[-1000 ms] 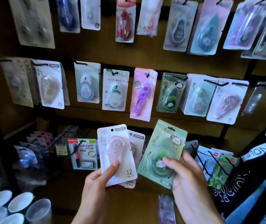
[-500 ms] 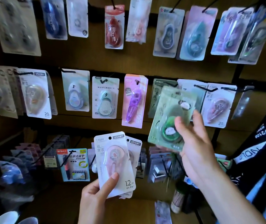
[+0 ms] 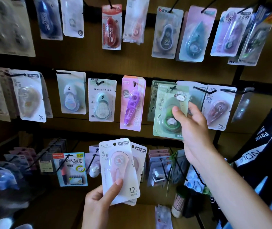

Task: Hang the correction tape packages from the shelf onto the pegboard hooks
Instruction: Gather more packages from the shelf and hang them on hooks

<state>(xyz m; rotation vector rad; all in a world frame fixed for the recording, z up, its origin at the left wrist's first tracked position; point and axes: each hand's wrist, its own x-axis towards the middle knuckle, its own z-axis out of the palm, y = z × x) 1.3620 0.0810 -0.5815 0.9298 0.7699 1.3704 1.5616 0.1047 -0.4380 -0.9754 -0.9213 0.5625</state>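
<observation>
The right hand [image 3: 189, 123] has gone up since a moment ago. Then it held the green pack [image 3: 168, 113] low, next to the other hand. Now the green pack is up at the middle row of the pegboard [image 3: 85, 61], and its hole sits at a black hook [image 3: 173, 88]. Another green pack hangs just behind it. The thumb presses on the front of the pack and the fingers curl round its right edge.

The left hand [image 3: 99, 202] has stayed low. It grips two pink packs [image 3: 120, 169], one on top of the other, like a small fan. The thumb lies on the front pack, near the "12 m" mark. The other fingers are hidden behind the packs.

A purple pack [image 3: 132, 103] hangs just left of the green pack. A pack with a "20" on it [image 3: 218, 108] hangs to its right.
</observation>
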